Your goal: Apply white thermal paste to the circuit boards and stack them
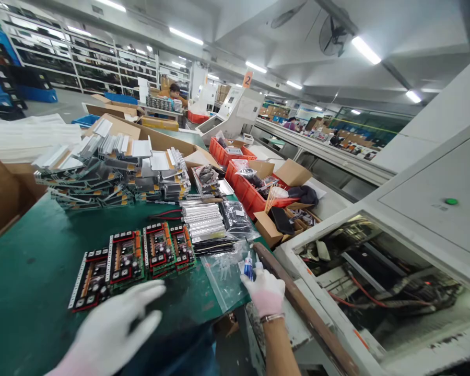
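My right hand (264, 292), in a white glove, grips a small blue-and-white tube (248, 266) upright above a clear plastic bag (223, 279) on the green mat (31, 277). My left hand (113, 326), also gloved, lies flat-fingered and holds nothing. Its fingertips are close to a row of black circuit boards with red and orange parts (131, 269), apparently not touching them. Behind the boards lie a bundle of white finned strips (201, 222) and a bag of dark parts (235, 216).
Stacked boards with metal heat sinks (113, 175) fill the mat's far side. Red crates (246, 190) and cardboard boxes stand beyond. To the right, a wooden strip (305, 308) borders an open machine with exposed wiring (379, 277). A co-worker (174, 94) stands far back.
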A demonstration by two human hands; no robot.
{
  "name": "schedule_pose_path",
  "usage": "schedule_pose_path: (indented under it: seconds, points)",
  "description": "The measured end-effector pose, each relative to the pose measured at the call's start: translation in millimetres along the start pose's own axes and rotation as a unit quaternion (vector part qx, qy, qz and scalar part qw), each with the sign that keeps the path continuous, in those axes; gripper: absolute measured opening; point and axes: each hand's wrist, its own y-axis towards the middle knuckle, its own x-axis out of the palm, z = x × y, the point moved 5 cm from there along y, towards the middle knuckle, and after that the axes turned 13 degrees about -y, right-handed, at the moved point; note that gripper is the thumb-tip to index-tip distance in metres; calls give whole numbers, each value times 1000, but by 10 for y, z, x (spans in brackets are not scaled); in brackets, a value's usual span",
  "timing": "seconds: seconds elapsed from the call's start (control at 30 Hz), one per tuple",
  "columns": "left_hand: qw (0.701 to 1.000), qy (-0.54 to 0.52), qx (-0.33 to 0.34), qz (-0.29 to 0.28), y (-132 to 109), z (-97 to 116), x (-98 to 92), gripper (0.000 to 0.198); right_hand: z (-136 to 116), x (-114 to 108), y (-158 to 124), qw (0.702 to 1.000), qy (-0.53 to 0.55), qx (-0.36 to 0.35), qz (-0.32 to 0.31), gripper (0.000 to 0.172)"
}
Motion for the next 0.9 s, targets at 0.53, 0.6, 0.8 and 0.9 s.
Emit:
schedule_pose_path:
  seconds: [0.53,0.6,0.8,0.9]
  points:
    - [957,110,43,-266,1040,663,1609,47,295,207,-174,965,255,58,4,32]
    - [959,113,33,-260,1095,650,1609,46,383,270,-218,933,353,65,28,36]
    - [960,76,55,-264,1058,618,1569,44,374,428,-285,812,574,93,53,50]
    - [971,-13,37,-234,993,644,1419,46,194,512,-325,700,708,98,4,57]
